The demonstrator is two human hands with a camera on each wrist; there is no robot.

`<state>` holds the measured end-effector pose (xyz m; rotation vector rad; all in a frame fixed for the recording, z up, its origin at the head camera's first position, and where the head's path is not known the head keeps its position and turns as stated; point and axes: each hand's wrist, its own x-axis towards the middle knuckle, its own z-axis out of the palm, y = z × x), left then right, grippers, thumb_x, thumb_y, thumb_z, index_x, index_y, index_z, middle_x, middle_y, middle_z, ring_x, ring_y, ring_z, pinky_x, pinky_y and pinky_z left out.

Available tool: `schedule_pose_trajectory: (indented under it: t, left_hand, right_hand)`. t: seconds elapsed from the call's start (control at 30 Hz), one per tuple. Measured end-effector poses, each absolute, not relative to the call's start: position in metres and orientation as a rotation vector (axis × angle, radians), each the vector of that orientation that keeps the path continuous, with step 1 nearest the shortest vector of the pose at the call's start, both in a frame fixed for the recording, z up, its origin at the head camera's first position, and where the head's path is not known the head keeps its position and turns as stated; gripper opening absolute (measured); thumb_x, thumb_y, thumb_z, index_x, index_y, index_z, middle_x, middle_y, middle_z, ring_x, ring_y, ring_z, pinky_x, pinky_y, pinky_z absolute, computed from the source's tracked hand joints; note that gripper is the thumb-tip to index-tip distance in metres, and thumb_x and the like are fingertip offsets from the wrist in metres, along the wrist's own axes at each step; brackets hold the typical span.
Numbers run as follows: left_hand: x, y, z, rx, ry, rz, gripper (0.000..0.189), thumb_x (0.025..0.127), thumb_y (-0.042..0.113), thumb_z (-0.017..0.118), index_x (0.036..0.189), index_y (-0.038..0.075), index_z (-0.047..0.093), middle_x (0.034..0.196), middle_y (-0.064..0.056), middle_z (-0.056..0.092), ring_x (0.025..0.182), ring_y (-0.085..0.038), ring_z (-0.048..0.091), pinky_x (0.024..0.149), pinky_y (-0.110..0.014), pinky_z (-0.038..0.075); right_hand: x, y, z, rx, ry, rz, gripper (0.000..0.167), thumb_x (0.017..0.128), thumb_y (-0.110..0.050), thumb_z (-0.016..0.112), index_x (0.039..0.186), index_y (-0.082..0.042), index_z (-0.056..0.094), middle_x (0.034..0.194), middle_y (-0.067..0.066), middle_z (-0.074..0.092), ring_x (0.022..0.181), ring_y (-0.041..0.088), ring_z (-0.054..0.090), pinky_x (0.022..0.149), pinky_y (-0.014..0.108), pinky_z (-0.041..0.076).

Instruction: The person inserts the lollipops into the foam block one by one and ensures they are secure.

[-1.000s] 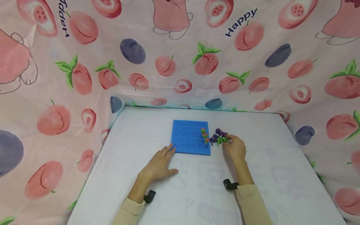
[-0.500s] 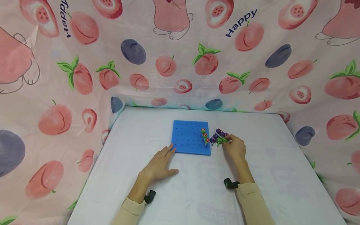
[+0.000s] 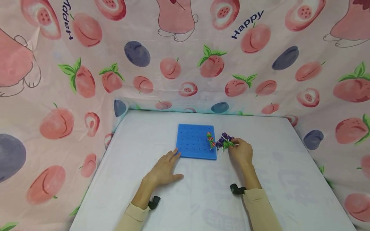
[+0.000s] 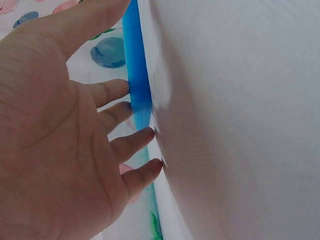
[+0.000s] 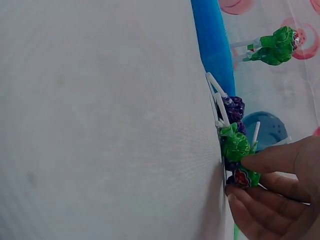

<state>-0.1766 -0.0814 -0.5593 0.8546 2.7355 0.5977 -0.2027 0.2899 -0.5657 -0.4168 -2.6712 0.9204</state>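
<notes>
A blue board (image 3: 192, 141) with rows of small holes lies flat on the table. Several green-and-red wrapped lollipops (image 3: 210, 139) stand upright along its right side. My left hand (image 3: 162, 169) is spread out with its fingertips touching the board's near left corner; the left wrist view shows the straight fingers beside the blue edge (image 4: 138, 65). Just right of the board lies a pile of purple and green lollipops (image 3: 222, 141). Reaching into this pile, my right hand (image 3: 242, 152) pinches a green-wrapped lollipop (image 5: 247, 176) between thumb and fingers. Other lollipops partly hide one another.
A white cloth covers the table (image 3: 202, 199). Behind it and to both sides hangs a pink curtain (image 3: 173, 41) printed with fruit. Each wrist wears a small black camera (image 3: 237, 189).
The right fingers shift very slightly at the green lollipop in the pile. My left hand stays where it was at the board's corner, and the standing lollipops have not moved.
</notes>
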Motion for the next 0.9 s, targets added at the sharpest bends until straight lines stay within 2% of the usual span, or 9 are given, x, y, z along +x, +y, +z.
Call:
schedule_pose_trajectory:
  t: [0.27, 0.9]
  left_hand:
    - [-0.176, -0.081, -0.558, 0.848, 2.735, 0.598, 0.095, 0.094, 0.051, 0.074, 0.165, 0.007, 0.029, 0.174, -0.012, 0.015, 0.158, -0.038, 0.019, 0.127, -0.055, 0.02]
    - [-0.175, -0.082, -0.558, 0.866, 2.738, 0.616, 0.095, 0.094, 0.051, 0.074, 0.165, 0.006, 0.029, 0.174, -0.013, 0.017, 0.158, -0.038, 0.021, 0.127, -0.056, 0.022]
  right_hand:
    - [-0.205, 0.288, -0.564, -0.431, -2.621, 1.006, 0.027, 0.089, -0.009, 0.076, 0.114, 0.0, 0.072, 0.1, 0.021, 0.077, 0.091, 0.036, 0.075, 0.081, 0.051, 0.059]
    - [-0.202, 0.28, -0.54, -0.351, -2.47, 1.169, 0.026, 0.091, -0.014, 0.079, 0.113, -0.002, 0.071, 0.102, 0.017, 0.078, 0.095, 0.032, 0.076, 0.077, 0.047, 0.064]
